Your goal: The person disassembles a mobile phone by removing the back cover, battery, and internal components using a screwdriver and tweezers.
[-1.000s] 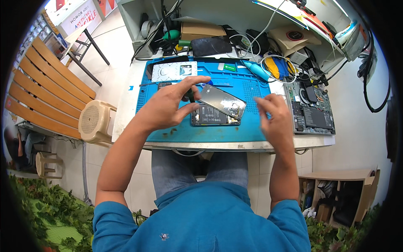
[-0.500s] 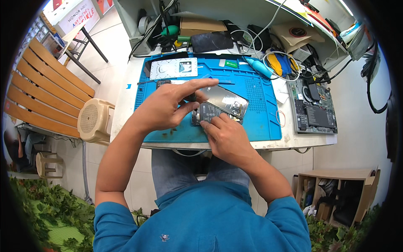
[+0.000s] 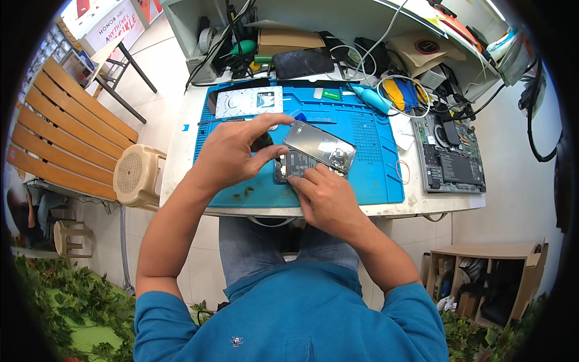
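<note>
Right hand (image 3: 330,194) has swung in from off to the side since a second ago, now down on the opened phone body (image 3: 298,164); its fingers (image 3: 311,175) are curled close together at the lower edge, can't tell if they're pinching anything; left hand (image 3: 224,154) has thumb and index spread apart at the left end of the silvery panel (image 3: 321,142), can't tell if it's gripped; panel's angled over the phone body, both on the blue mat (image 3: 368,188); opened laptop (image 3: 459,168) sits right of that on the tabletop (image 3: 416,204)
</note>
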Available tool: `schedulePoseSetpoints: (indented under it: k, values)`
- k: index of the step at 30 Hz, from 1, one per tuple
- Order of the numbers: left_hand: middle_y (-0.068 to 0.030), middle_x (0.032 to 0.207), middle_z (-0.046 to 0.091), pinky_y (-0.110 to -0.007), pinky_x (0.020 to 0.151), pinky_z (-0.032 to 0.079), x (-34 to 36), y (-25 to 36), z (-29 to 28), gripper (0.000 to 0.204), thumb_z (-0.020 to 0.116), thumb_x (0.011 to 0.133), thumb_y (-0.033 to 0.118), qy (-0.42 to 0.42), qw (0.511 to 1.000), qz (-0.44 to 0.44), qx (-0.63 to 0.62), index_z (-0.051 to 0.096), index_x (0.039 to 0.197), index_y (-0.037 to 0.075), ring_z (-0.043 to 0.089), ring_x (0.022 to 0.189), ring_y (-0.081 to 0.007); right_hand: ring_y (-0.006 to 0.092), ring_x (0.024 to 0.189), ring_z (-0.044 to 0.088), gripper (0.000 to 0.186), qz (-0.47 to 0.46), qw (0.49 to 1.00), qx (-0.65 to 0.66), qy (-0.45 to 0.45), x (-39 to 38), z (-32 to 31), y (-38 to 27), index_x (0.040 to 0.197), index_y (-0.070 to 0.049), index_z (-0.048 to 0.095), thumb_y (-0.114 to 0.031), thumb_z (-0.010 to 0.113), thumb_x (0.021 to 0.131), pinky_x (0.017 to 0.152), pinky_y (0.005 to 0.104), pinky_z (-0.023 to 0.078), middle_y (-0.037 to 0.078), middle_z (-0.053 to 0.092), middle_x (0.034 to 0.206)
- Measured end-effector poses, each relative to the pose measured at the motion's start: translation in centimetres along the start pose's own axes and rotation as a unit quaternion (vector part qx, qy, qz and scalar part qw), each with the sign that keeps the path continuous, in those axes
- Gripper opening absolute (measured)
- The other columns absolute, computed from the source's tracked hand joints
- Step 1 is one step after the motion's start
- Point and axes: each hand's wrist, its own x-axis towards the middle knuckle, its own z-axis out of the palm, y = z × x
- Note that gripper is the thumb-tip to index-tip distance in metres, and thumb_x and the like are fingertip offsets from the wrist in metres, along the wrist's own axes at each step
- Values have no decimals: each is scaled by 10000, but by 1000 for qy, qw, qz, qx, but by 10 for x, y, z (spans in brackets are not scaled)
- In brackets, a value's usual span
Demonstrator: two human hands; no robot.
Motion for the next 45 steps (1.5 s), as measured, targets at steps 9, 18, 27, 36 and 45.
schedulePoseSetpoints:
  k: [9, 18, 27, 36, 45]
  values:
    - [-110, 1072, 846, -371, 804, 641, 2, 7, 3, 626, 868, 950, 26, 49, 992, 101, -57, 694, 1536, 161, 826, 892, -232, 318, 931, 667, 247, -16, 999, -7, 30, 4, 3, 6, 1141, -21, 818, -33, 791, 896, 785, 447, 584, 108, 692, 957]
    - [-95, 1006, 820, -375, 824, 641, -5, 6, 2, 676, 858, 961, 21, 54, 997, 40, 47, 658, 1586, 181, 796, 844, -233, 344, 1030, 668, 211, 6, 999, -13, 34, 9, 5, 13, 1068, -15, 797, -29, 772, 859, 853, 474, 598, 134, 691, 1024]
    - [-98, 1057, 834, -368, 876, 660, -6, -1, 10, 745, 905, 925, 31, 54, 995, 77, -37, 639, 1605, 176, 832, 917, -235, 353, 1028, 644, 182, 9, 999, -8, 50, 19, 3, 21, 1083, -11, 801, -23, 786, 902, 869, 472, 573, 135, 682, 1026]
    - [-91, 1037, 837, -288, 839, 672, -17, -14, 29, 867, 958, 885, -5, 187, 977, 40, -91, 565, 1649, 111, 821, 899, -136, 361, 1093, 642, 191, 12, 999, 15, 47, 33, 3, 13, 1102, 0, 782, -67, 793, 923, 925, 472, 575, 142, 699, 1083]
    - [-76, 958, 845, -289, 776, 667, -9, -18, 34, 765, 951, 922, 58, 269, 948, 47, -163, 613, 1606, 126, 831, 868, -134, 363, 1011, 665, 124, 34, 995, 47, 84, 41, 4, 27, 981, -13, 738, -101, 819, 950, 917, 483, 568, 144, 701, 997]
